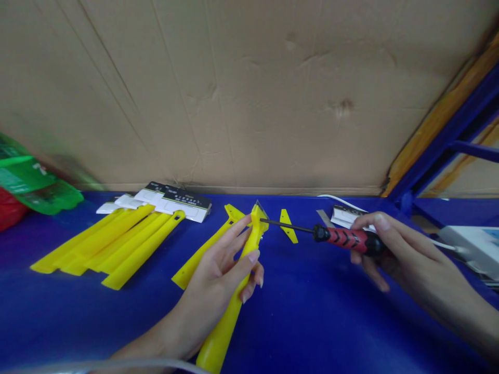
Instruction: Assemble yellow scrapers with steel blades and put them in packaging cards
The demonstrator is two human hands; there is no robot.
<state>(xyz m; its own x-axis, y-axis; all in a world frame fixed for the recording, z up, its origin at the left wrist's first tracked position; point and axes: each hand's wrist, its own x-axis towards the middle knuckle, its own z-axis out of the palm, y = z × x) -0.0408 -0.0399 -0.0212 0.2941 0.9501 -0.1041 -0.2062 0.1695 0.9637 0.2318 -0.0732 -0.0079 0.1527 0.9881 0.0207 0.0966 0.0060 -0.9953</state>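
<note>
My left hand (222, 275) is closed around a yellow scraper (230, 317), its head with a thin metal blade tilted up and away from me. In my right hand (405, 254) is a screwdriver (349, 240) with a red and black handle. The screwdriver's dark shaft points left, and its tip meets the scraper's head. Behind the shaft lies a small flat yellow plate (289, 226) with holes. Just left of my left hand, another yellow scraper (202, 257) rests on the blue table, partly hidden by the fingers.
Several yellow handles (132, 244) with black-and-white cards (186, 203) lie at the left. A green plastic bottle (39, 182) is at the far left. A white box (471, 246) with a cable stands at the right. Cardboard (249, 93) lines the table's back edge.
</note>
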